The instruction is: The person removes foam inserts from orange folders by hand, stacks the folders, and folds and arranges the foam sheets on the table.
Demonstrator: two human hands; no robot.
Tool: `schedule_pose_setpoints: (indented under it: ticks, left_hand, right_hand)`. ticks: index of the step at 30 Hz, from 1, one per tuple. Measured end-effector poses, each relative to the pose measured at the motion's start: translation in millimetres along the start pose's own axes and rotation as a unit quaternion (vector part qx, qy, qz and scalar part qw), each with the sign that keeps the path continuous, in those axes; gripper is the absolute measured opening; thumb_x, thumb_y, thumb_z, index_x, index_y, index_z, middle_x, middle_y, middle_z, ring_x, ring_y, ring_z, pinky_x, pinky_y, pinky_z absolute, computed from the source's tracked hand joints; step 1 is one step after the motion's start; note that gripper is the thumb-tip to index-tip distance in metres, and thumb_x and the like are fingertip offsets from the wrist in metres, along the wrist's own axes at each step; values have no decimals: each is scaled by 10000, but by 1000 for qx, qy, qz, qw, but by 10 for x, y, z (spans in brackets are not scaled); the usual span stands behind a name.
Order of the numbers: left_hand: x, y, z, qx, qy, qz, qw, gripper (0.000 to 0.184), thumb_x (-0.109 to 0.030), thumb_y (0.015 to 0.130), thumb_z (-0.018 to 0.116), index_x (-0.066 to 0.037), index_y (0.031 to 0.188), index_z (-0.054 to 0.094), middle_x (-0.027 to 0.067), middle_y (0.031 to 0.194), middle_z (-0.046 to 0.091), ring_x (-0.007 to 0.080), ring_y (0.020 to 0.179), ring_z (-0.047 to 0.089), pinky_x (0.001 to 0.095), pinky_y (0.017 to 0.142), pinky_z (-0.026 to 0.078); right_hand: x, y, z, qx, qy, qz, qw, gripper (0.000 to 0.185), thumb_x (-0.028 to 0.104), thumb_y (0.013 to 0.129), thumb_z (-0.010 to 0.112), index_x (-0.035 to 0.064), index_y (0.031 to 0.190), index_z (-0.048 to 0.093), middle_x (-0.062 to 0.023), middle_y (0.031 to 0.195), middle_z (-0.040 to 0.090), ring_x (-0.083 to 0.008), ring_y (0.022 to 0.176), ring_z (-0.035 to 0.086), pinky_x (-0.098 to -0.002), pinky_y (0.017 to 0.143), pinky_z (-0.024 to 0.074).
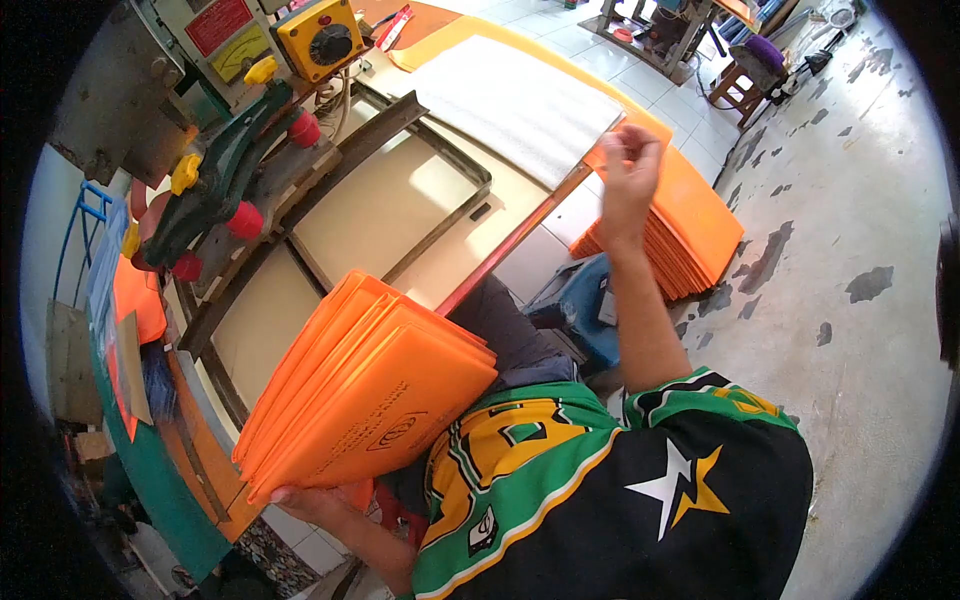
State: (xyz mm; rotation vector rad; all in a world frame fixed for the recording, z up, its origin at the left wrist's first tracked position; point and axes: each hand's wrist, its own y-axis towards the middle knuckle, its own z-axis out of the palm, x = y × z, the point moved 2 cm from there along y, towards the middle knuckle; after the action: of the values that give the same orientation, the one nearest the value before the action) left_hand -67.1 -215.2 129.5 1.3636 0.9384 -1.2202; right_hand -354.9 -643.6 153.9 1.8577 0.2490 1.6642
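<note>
From afar, I see the left hand (308,503) gripping an orange stack (375,395) at the table's (517,208) near edge, long axis running near-left to far-right; the right hand (632,178) curls, its grip unclear to me.

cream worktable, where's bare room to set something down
The cream worktable is bare inside the dark metal rectangular frame, and mostly bare between that and the reddish edge. It's crowded where the fanned bundle of flat orange pieces blocks the lower left, the white rectangular sheet lies upper right, and the green, red-knobbed machine stands upper left.
</note>
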Motion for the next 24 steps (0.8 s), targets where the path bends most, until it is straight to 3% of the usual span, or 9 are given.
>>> schedule_pose_setpoints:
  ticks: [3, 5, 6, 7, 8, 9, 15, 18, 24]
  left_hand:
    - [32, 24, -14, 3, -20, -12, 1000, 1062, -813, 762, 502, 0, 1417, 308, 189, 1392, 421, 328, 1261, 479, 483, 976, 481]
    - [23, 24, 9, 11, -42, -25, 999, 1054, -810, 769, 496, -6, 1421, 303, 189, 1400, 411, 332, 1270, 469, 489, 990, 470]
    - [-35, 3, 36, 3, -21, -15, 1000, 1040, -802, 777, 496, -11, 1423, 302, 189, 1408, 402, 335, 1273, 465, 491, 1000, 461]
    - [-70, -6, 58, -4, 0, -5, 1000, 1026, -794, 785, 496, -16, 1425, 301, 188, 1416, 394, 338, 1277, 461, 493, 1010, 452]
    - [-74, -9, 67, -2, 0, -5, 1000, 1026, -794, 785, 496, -16, 1425, 301, 188, 1416, 394, 338, 1277, 461, 493, 1010, 452]
    - [-76, -12, 67, 10, -11, -8, 1000, 1019, -790, 791, 496, -18, 1427, 300, 192, 1420, 390, 339, 1280, 457, 491, 1017, 446]
    - [-212, -54, 197, -2, -19, 8, 1000, 1028, -784, 797, 493, 43, 1390, 347, 211, 1348, 466, 311, 1204, 533, 438, 969, 500]
    - [-157, -35, 148, 11, -31, 8, 999, 1010, -770, 802, 502, 39, 1388, 352, 206, 1343, 476, 308, 1194, 543, 437, 963, 509]
    - [-81, -6, 89, 2, -38, 9, 999, 991, -754, 816, 501, 46, 1381, 352, 204, 1342, 479, 300, 1188, 550, 431, 955, 517]
  right_hand:
    - [-718, 406, -531, -91, -47, 54, 993, 349, 227, 891, 660, -9, 1109, 524, -97, 1023, 553, -164, 901, 547, -305, 769, 482]
    - [-1158, 540, -846, -148, -276, 30, 949, 383, 297, 889, 658, -24, 1069, 553, -110, 973, 589, -188, 854, 582, -312, 716, 495]
    - [-1250, 559, -941, -150, -277, 30, 948, 383, 297, 889, 658, -24, 1069, 553, -110, 973, 589, -188, 854, 582, -312, 716, 495]
    - [-1280, 550, -978, -34, -171, 213, 961, 390, 323, 878, 672, -2, 1070, 577, -111, 945, 608, -181, 821, 596, -298, 707, 501]
    - [-1250, 496, -998, 84, -53, 383, 918, 397, 349, 866, 687, 19, 1071, 601, -112, 917, 628, -174, 788, 609, -284, 697, 507]
    - [-1042, 397, -922, 79, 36, 419, 904, 336, 349, 899, 643, 42, 1033, 634, -95, 863, 651, -167, 720, 622, -275, 622, 516]
    - [-1096, 507, -959, 117, 203, 344, 909, 251, 254, 916, 613, 16, 996, 621, -82, 836, 674, -165, 694, 658, -274, 553, 513]
    - [-770, 577, -911, 113, 130, 292, 941, 256, 267, 935, 589, 19, 990, 623, -73, 809, 674, -150, 682, 669, -241, 529, 497]
    - [-632, 664, -815, 128, 128, 262, 948, 287, 310, 955, 590, 36, 1029, 634, -49, 819, 679, -119, 658, 660, -194, 511, 461]
